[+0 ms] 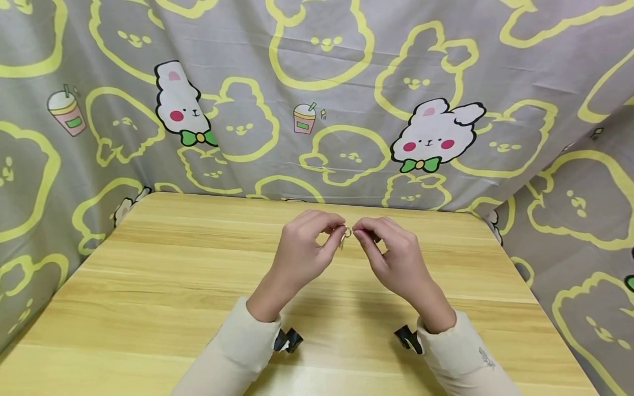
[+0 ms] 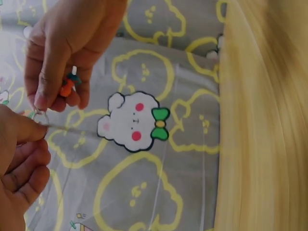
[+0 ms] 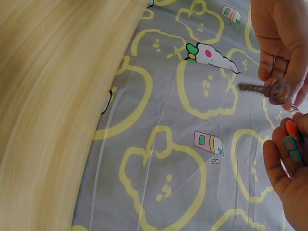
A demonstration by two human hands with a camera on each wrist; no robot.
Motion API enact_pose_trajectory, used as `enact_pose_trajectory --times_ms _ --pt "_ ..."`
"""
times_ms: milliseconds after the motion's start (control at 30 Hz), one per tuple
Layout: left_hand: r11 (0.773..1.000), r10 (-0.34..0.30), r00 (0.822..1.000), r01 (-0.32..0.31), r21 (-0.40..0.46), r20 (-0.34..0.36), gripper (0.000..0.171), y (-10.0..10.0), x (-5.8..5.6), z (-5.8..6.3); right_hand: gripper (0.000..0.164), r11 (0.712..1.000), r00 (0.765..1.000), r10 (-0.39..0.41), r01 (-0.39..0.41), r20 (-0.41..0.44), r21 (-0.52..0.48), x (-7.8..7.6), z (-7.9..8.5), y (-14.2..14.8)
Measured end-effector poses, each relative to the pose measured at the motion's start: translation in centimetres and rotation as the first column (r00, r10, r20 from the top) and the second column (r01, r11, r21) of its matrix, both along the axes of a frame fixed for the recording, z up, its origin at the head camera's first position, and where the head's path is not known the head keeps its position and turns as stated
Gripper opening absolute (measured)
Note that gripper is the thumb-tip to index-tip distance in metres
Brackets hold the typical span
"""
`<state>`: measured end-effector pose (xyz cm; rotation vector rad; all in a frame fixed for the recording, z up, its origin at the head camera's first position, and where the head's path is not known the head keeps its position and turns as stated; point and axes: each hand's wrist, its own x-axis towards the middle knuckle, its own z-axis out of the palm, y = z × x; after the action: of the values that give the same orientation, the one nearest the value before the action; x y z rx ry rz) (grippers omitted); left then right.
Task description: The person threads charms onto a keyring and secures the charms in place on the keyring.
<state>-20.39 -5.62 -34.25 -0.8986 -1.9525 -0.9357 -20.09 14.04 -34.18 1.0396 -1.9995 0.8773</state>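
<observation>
Over the table, my two hands meet at a small metal key ring [image 1: 348,232]. My left hand [image 1: 303,247] pinches the ring between thumb and index finger. A metal key [image 3: 255,88] juts out beside the left fingers in the right wrist view. Facing it, my right hand [image 1: 396,250] has thumb and index fingertip right at the ring's other side. An orange charm [image 2: 67,87] with a teal top lies in the curled right fingers in the left wrist view. Teal and orange charm pieces [image 3: 292,147] show at the right hand in the right wrist view, partly hidden by the fingers.
The table [image 1: 173,286] has a light wood-grain top. A grey curtain [image 1: 247,55] printed with yellow outlines, white rabbits and pink cups stands along its back and sides. Black straps or mounts [image 1: 292,340] stick out at both cream sleeves [image 1: 238,341].
</observation>
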Motion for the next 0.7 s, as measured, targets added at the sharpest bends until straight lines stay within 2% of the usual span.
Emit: enact_pose_trajectory --times_ms 133,200,300,467,600,700 --pt "0.995 0.003 0.999 -0.007 -0.100 -0.038 0.004 -0.11 -0.02 -0.02 0.022 1.000 1.000 -0.005 0.005 -0.012 0.007 -0.08 -0.04 0.11" --pt "0.993 -0.009 0.999 0.004 -0.114 -0.047 0.004 -0.18 -0.04 -0.01 0.021 1.000 1.000 -0.012 0.012 -0.014 0.009 -0.09 -0.02 0.17" --pt "0.995 -0.020 0.999 0.016 -0.099 -0.046 0.005 -0.26 -0.05 -0.04 0.020 1.000 1.000 -0.018 0.018 -0.016 0.015 -0.14 -0.04 0.20" --pt "0.999 -0.025 0.999 0.024 -0.027 -0.029 0.005 -0.23 -0.01 -0.06 0.024 1.000 1.000 -0.005 0.005 -0.029 0.016 -0.15 -0.03 0.13" --pt "1.000 -0.021 1.000 0.021 0.021 -0.001 0.005 -0.15 -0.03 -0.10 0.020 1.000 0.999 -0.001 0.001 -0.033 0.025 -0.15 0.03 0.15" --pt "1.000 0.003 1.000 -0.003 0.008 -0.005 0.004 -0.12 -0.12 -0.19 0.012 0.999 0.999 -0.002 0.003 -0.038 0.037 -0.21 -0.01 0.20"
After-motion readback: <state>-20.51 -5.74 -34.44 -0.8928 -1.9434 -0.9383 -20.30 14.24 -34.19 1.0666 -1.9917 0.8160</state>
